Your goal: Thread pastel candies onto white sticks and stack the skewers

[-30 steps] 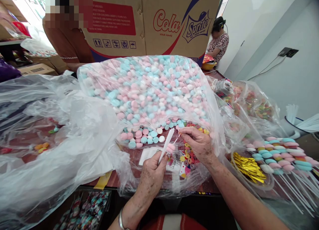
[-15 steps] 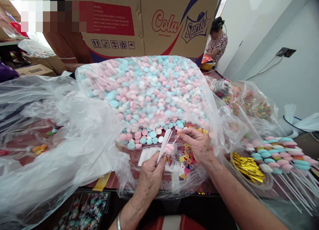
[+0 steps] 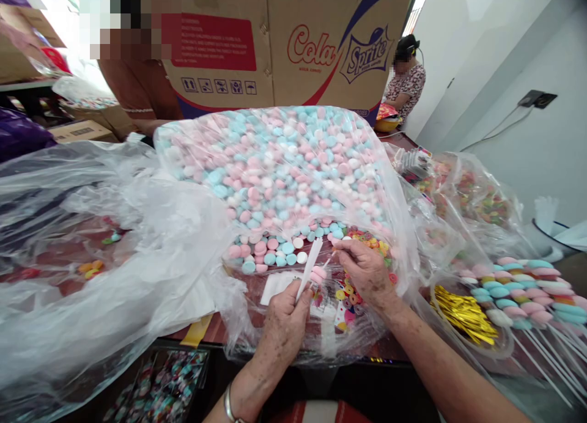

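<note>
The candies (image 3: 284,166) in the clear bag (image 3: 183,239) are pastel pink, pale blue and white. The sticks (image 3: 308,268) are white. The cardboard box (image 3: 284,38) is brown with a red label and red and purple lettering. The twist ties (image 3: 463,313) are shiny gold. The ring sweets (image 3: 353,291) are yellow, orange, red and pink.

The cardboard box (image 3: 284,44) runs off the top edge and hides most of a person (image 3: 137,96) behind it. Plastic bags (image 3: 114,276) cover nearly all of the desk (image 3: 213,336). The left hand (image 3: 284,328) hides the lower ends of the white sticks (image 3: 309,267). The small piece (image 3: 334,253) pinched by the right hand (image 3: 367,275) is too small to identify. The candy skewers (image 3: 527,288) are cut off at the right edge.
</note>
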Available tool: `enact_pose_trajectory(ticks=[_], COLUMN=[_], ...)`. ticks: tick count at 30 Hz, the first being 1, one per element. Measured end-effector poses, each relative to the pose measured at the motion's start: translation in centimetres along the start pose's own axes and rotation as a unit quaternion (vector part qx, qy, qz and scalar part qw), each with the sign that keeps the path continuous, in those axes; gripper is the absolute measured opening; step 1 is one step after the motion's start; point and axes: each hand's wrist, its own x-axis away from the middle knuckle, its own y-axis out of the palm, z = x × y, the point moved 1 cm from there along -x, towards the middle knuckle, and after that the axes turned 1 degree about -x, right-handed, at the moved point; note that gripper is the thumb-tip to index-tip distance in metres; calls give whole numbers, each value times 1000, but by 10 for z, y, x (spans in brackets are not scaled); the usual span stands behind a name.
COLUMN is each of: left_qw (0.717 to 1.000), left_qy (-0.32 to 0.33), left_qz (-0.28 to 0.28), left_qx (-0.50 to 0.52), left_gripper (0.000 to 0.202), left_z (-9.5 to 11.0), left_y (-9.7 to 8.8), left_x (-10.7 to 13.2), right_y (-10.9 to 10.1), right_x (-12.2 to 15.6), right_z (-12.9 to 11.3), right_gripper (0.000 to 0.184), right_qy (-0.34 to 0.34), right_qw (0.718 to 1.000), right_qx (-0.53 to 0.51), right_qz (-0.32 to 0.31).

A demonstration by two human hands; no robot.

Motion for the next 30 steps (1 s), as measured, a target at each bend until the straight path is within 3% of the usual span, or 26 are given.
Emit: enact_pose_trajectory(ticks=[4,7,11,14,18,22,24,27,30], left_qw=[999,999,998,998,997,995,995,992,987], left_qy=[3,-2,2,4,1,-20,-23,-15,-8], left_qz=[-2,3,15,-2,-1,6,24,50,57], left_qx=[48,47,61,62,73,97,89,117,149], left_gripper=[25,22,24,26,25,23,28,24,17], left_z=[2,2,2,0,1,6,8,10,10], left_y=[3,3,1,0,0,3,3,3,3], left_x=[6,5,5,2,4,12,13,12,11], right_y=[-27,-37,-29,-16,-13,-33,-38,-27,10], right_x=[-17,-36,-39,-35,-34,-43,-56,-77,-96], right_z=[6,12,-4,-16,-12,-3,-11,-59,-135], right_gripper=[23,27,33,29,31,38,39,33,24], right_qy=[73,145,141,144,192,233,209,51,-125], right_qw=[996,987,972,961,960,968,977,985,937], right_qx=[39,27,-50,-90,-130,-88,-37,-2,-3], right_qz=[13,-58,-180,-216,-158,6,-21,-165,-325])
